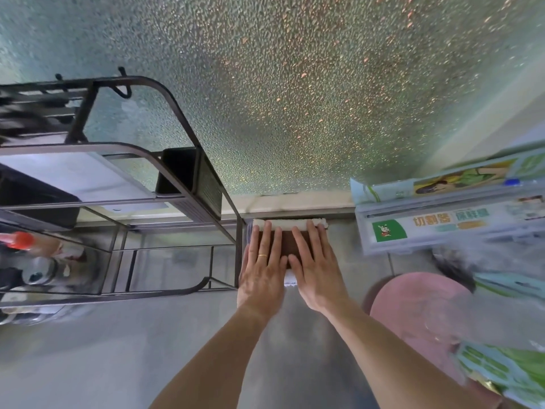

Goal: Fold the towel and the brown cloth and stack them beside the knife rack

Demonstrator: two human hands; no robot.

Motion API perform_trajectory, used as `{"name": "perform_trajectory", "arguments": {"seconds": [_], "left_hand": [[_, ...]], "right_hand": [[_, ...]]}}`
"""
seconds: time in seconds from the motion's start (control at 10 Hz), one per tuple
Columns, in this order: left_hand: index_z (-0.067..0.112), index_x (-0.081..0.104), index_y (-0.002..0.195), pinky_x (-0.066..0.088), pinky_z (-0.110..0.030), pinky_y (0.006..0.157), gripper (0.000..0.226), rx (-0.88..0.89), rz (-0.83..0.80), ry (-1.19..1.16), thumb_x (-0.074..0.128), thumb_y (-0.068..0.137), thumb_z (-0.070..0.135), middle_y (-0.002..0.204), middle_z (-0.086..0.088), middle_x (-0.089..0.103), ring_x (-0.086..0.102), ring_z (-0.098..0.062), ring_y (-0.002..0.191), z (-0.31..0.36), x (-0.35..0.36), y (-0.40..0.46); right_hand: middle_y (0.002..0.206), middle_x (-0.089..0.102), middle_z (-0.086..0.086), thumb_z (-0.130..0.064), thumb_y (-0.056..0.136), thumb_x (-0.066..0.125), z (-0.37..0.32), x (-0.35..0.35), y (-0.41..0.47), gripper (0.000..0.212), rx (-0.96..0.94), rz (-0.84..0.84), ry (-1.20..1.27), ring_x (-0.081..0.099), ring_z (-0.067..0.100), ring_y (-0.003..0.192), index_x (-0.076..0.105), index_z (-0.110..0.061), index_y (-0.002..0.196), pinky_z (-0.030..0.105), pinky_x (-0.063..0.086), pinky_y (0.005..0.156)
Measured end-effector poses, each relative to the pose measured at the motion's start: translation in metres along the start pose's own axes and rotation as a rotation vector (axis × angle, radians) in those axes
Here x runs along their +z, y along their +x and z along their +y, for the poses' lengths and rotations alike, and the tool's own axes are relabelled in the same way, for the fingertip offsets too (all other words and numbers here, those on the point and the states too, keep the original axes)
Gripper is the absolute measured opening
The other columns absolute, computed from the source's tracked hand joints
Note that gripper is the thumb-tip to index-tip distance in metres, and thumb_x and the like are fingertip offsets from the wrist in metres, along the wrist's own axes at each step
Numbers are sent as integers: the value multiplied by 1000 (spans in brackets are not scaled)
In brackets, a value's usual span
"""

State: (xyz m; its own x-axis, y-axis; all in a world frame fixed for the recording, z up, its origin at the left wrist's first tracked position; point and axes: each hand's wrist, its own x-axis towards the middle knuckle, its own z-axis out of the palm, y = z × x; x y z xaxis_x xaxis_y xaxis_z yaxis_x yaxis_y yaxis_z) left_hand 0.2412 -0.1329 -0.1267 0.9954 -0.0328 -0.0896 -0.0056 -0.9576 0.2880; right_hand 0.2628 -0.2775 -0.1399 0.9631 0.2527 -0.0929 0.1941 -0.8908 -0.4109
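A folded brown cloth lies on top of a folded white towel, whose edge shows behind it and again below my palms. The stack sits on the grey counter, right beside the black metal knife rack. My left hand and my right hand lie flat, side by side, on the brown cloth with fingers spread and pointing toward the wall. Neither hand grips anything. Most of the cloth is hidden under my hands.
A cling-film cutter box stands to the right against the wall. A pink round mat and green packets lie at the front right. Bottles and jars stand in the rack's left part. Textured glass rises behind.
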Motion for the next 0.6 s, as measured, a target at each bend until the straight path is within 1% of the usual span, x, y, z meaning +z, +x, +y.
{"name": "perform_trajectory", "arguments": {"seconds": [0.1,0.2,0.3,0.4,0.5,0.6], "left_hand": [[17,-1,160,12,-44,127,63,-6,2,22,29,107,29,169,-3,-8,-16,-23,155,2,-2,-1],[16,0,160,10,-46,127,63,-19,-34,37,28,105,28,169,-3,-10,-17,-25,154,5,-9,-1],[16,0,160,4,-47,127,62,-30,-73,63,22,104,30,168,-4,-13,-20,-26,153,9,-22,0],[17,3,160,-2,-45,127,60,-9,-45,51,22,105,30,169,-5,-10,-19,-27,153,16,-41,-6],[17,11,160,3,-41,127,61,48,57,2,35,105,26,169,-8,0,-9,-25,156,16,-59,-25],[17,22,157,16,-39,127,57,114,84,-44,39,103,24,167,-10,17,8,-23,156,11,-75,-59]], "right_hand": [[168,6,11,-48,103,17,-2,-1,1,61,16,-16,-9,-1,29,155,16,-23,158,52,27,120],[168,10,11,-49,100,19,-4,-6,3,62,48,-48,-9,5,30,155,19,-24,157,51,29,119],[166,17,10,-51,98,19,-8,-15,3,63,63,-74,-23,14,32,154,22,-26,156,53,31,117],[164,23,11,-52,97,22,-19,-32,-3,63,83,-43,-41,20,36,151,26,-25,154,54,32,115],[165,22,11,-51,100,34,-31,-47,-25,62,70,95,-20,16,35,152,26,-22,155,49,27,120],[162,29,11,-48,101,39,-55,-55,-65,59,75,195,62,21,30,152,33,-19,151,43,27,121]]}}
